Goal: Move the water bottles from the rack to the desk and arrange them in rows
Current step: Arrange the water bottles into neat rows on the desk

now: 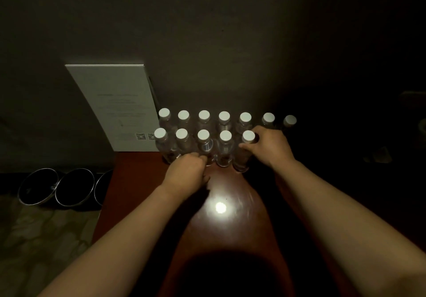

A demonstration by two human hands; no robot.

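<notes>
Clear water bottles with white caps stand in two rows on the reddish-brown desk (143, 181), close to the wall. The back row (224, 117) holds several bottles; its rightmost one (290, 120) is half lost in shadow. The front row (181, 134) also holds several. My right hand (268, 145) grips the rightmost front bottle (248, 136) just under its cap. My left hand (187, 170) has curled fingers against the lower body of the middle front bottle (203, 135). The rack is out of view.
A white printed card (115, 103) leans on the wall at the desk's back left, beside the bottles. Round metal-rimmed bowls (73, 186) sit on the floor to the left of the desk. A bright lamp reflection (220, 208) lies on the desk top. The right side is dark.
</notes>
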